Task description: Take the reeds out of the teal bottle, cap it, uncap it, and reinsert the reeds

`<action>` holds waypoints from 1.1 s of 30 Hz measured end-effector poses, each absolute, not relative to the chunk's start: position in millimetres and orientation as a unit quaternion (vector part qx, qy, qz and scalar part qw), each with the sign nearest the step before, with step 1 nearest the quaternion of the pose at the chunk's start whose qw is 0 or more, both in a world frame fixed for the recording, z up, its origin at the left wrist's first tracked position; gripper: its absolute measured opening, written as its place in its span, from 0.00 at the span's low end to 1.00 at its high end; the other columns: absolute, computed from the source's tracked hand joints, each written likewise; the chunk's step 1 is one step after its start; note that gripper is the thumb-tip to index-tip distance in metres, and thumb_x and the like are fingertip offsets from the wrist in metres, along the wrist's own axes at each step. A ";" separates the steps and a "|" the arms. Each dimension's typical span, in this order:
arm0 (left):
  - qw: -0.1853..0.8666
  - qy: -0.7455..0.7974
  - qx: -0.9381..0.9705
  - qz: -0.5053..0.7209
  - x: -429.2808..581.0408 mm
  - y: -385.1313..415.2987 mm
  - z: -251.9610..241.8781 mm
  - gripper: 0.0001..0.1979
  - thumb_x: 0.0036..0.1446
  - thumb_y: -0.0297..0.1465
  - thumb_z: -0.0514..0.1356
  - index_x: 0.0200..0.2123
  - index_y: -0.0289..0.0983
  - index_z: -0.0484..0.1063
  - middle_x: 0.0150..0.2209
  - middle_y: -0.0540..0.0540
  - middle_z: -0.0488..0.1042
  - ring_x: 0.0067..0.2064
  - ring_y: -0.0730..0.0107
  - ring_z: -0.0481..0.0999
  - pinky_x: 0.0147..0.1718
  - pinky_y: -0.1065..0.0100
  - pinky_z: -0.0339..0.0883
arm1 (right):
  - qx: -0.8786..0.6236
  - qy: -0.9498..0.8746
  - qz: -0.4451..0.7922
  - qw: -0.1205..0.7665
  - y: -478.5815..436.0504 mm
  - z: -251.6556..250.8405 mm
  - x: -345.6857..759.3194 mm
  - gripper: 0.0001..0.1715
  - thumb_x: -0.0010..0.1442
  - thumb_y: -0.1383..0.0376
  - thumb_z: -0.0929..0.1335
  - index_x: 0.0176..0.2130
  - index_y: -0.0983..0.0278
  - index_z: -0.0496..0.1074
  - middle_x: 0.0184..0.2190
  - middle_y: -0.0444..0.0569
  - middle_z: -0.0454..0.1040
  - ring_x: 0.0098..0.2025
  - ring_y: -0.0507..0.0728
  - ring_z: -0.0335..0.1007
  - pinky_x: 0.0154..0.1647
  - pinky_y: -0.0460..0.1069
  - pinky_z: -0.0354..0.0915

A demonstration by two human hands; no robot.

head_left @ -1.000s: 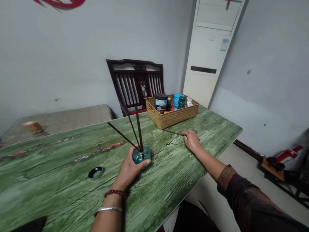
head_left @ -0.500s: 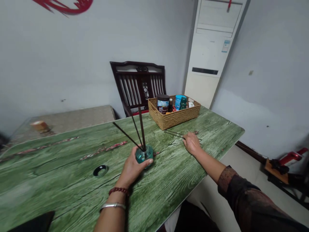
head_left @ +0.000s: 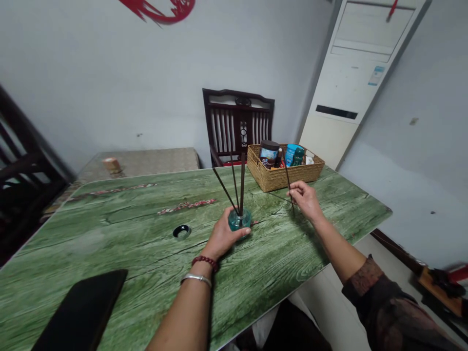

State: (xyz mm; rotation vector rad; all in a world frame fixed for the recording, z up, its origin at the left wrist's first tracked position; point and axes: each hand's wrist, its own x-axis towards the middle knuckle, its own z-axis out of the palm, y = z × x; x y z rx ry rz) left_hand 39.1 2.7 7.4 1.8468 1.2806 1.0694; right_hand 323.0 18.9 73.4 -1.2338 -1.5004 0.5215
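Observation:
My left hand (head_left: 223, 236) wraps around a squat teal glass bottle (head_left: 240, 220) standing on the table. Several thin dark reed sticks (head_left: 234, 181) rise from its neck and fan upward. To the right, my right hand (head_left: 306, 200) pinches another dark reed stick (head_left: 287, 182) between thumb and fingers. That stick stands nearly upright, its lower end close to the table top. Both hands are over a green wood-grain table (head_left: 109, 234), and my right hand is just in front of a woven basket.
The woven straw basket (head_left: 272, 179) holds a dark jar, a blue tub and small bottles at the table's far side. A flat black object (head_left: 82, 312) lies near the front left, and a black ring grommet (head_left: 182, 231) is set in the table. Wooden chairs stand behind and left.
My right hand has lifted the reed stick off the table and now holds it upright. The view has swung left, so the scene sits further right in the frame.

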 end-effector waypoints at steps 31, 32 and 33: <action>0.311 0.471 0.712 0.418 37.9 12.1 -2.3 0.37 0.44 0.45 0.69 0.55 0.37 0.62 0.48 0.41 0.75 0.49 0.52 0.75 0.50 0.54 0.67 | -0.483 -0.702 0.168 0.495 25.1 43.7 215.0 0.05 0.54 0.66 0.67 0.34 0.62 0.72 0.30 0.43 0.74 0.32 0.53 0.68 0.38 0.47 0.65; 0.310 0.477 0.712 0.413 37.6 12.2 -2.5 0.37 0.44 0.46 0.69 0.55 0.37 0.62 0.48 0.41 0.75 0.49 0.52 0.76 0.50 0.53 0.67 | -0.500 -0.702 0.141 0.488 28.2 40.8 228.8 0.05 0.55 0.66 0.67 0.35 0.63 0.72 0.32 0.44 0.74 0.33 0.53 0.69 0.39 0.47 0.65; 0.310 0.482 0.711 0.408 37.4 12.1 -2.4 0.38 0.44 0.46 0.69 0.55 0.37 0.62 0.48 0.41 0.75 0.48 0.52 0.76 0.50 0.53 0.68 | -0.522 -0.699 0.108 0.476 31.9 38.4 245.2 0.05 0.56 0.67 0.67 0.36 0.63 0.73 0.33 0.45 0.75 0.35 0.54 0.70 0.41 0.48 0.65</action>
